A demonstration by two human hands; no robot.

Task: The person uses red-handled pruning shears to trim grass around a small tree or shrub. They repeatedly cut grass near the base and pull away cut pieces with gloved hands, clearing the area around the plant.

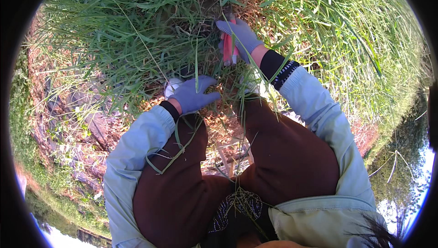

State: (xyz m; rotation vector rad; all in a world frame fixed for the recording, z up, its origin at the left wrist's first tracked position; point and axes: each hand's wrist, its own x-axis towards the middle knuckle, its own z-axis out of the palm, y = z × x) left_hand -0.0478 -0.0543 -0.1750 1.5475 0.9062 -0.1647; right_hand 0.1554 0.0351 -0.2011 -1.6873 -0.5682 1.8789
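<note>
My right hand [241, 37], in a grey-lavender work glove, is closed around the red handles of a hand tool [228, 48], which looks like pruning shears. The tool's far end reaches into the base of the tall green grass [154, 32], where stems and shade partly hide it. My left hand [195, 94], gloved alike, hovers just above my left knee and a white shoe [172, 86]. Its thumb and fingers are spread with nothing gripped between them. One long grass blade [196, 63] crosses in front of that glove.
I squat with my brown trouser legs [287, 149] apart. Cut grass stems [181, 150] lie across my left thigh. Dry straw [222, 121] covers the ground between my feet. Dark ground sheeting [90, 114] shows at the left, and dense tall grass [359, 36] stands at the right.
</note>
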